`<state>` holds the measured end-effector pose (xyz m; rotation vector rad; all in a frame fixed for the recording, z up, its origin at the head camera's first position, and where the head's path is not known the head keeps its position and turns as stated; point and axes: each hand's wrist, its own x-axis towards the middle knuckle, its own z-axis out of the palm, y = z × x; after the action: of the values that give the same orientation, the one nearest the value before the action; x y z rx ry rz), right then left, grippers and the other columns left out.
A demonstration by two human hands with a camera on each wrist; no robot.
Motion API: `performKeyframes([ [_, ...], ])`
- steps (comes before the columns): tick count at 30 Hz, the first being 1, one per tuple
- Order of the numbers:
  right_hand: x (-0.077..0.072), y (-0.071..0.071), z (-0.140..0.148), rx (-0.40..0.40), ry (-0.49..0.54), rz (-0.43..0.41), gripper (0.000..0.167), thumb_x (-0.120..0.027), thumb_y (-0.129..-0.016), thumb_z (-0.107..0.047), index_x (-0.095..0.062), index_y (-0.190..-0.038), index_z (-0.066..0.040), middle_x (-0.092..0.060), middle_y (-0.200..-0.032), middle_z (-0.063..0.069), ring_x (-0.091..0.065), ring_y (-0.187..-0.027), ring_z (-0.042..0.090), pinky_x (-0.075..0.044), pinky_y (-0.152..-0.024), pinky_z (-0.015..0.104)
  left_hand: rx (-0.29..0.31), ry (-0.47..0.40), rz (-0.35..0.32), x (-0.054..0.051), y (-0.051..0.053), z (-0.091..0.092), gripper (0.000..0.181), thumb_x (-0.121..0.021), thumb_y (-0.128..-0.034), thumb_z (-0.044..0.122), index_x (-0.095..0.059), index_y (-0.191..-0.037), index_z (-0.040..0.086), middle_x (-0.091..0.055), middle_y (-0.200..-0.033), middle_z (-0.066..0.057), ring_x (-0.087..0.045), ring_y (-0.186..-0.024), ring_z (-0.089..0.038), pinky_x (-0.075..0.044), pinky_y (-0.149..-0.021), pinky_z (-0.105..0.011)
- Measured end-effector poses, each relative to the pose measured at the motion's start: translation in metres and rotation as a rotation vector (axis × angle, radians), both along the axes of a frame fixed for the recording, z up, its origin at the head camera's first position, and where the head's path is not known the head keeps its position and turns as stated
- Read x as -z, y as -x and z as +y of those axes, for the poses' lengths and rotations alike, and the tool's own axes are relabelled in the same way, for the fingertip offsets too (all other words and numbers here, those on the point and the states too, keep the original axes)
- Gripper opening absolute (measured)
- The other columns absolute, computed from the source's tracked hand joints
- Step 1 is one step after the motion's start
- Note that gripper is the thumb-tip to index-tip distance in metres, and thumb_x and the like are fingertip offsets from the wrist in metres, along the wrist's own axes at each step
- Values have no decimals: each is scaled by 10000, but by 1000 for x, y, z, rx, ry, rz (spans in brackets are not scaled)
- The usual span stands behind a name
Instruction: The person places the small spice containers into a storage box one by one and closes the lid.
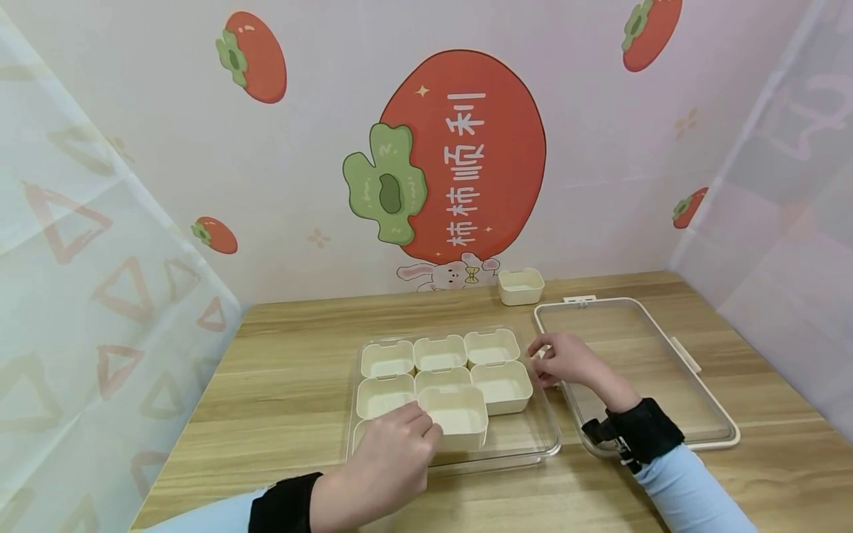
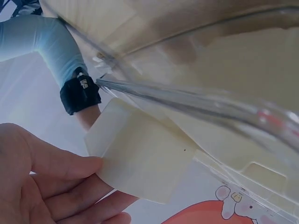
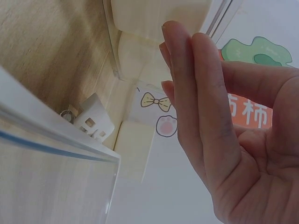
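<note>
My left hand (image 1: 389,459) pinches a small cream box (image 1: 453,418) by its left side, over the front of a clear tray (image 1: 523,440). In the left wrist view, thumb and fingers grip the wall of that box (image 2: 145,154). Several matching cream boxes (image 1: 440,355) stand in rows inside the tray; one at the front left is mostly covered by my left hand. My right hand (image 1: 566,359) is beside the tray's right edge, near the lid. Its fingers (image 3: 210,93) are fairly straight and hold nothing in the right wrist view.
A clear lid with a white rim (image 1: 696,403) lies on the wooden table (image 1: 286,355), right of the tray. Another cream box (image 1: 521,290) stands at the back against the printed backdrop (image 1: 300,185). Fabric walls close both sides.
</note>
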<state>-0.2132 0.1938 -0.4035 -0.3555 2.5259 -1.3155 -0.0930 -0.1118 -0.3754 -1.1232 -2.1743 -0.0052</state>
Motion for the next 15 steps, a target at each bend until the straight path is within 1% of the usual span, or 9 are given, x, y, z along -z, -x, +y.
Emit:
performKeyframes([
  [1,0,0,0,1,1,0,243,-566,-831,1,-565,-1046,115,-647,-632,72,-655,-576,147,-571,-581,345,1,0,1,0,-1,0,275,-262,-619,10,-485,-526,142,-458,-530,63,-467,-559,-102,-390,-504,-206],
  [4,0,0,0,2,-1,1,246,-566,-830,1,-563,-1046,119,-655,-638,84,-656,-577,149,-571,-582,347,2,9,0,2,-2,1,276,-233,-616,22,-457,-509,143,-430,-515,63,-449,-550,-100,-342,-459,-203],
  [7,0,1,0,1,-8,6,244,-567,-828,2,-564,-1043,117,-664,-644,95,-657,-578,148,-570,-579,342,5,28,12,5,-2,1,278,-216,-617,27,-435,-490,143,-409,-496,59,-431,-531,-99,-362,-467,-203],
  [11,1,1,0,3,-12,9,238,-566,-828,5,-564,-1039,115,-669,-650,104,-659,-578,149,-569,-576,337,8,60,29,8,-2,2,285,-220,-638,24,-420,-473,143,-402,-479,54,-420,-516,-101,-456,-562,-211],
  [13,1,0,0,4,-11,9,236,-564,-827,7,-562,-1037,116,-672,-654,111,-659,-577,150,-568,-571,332,4,73,30,9,-1,3,282,-223,-638,23,-414,-469,144,-396,-473,54,-404,-507,-102,-451,-567,-210],
  [15,1,0,0,5,-13,12,235,-562,-826,9,-562,-1035,115,-674,-656,115,-659,-576,149,-567,-566,327,0,82,24,11,-1,4,272,-220,-622,23,-403,-463,147,-384,-467,54,-378,-495,-101,-403,-528,-208],
])
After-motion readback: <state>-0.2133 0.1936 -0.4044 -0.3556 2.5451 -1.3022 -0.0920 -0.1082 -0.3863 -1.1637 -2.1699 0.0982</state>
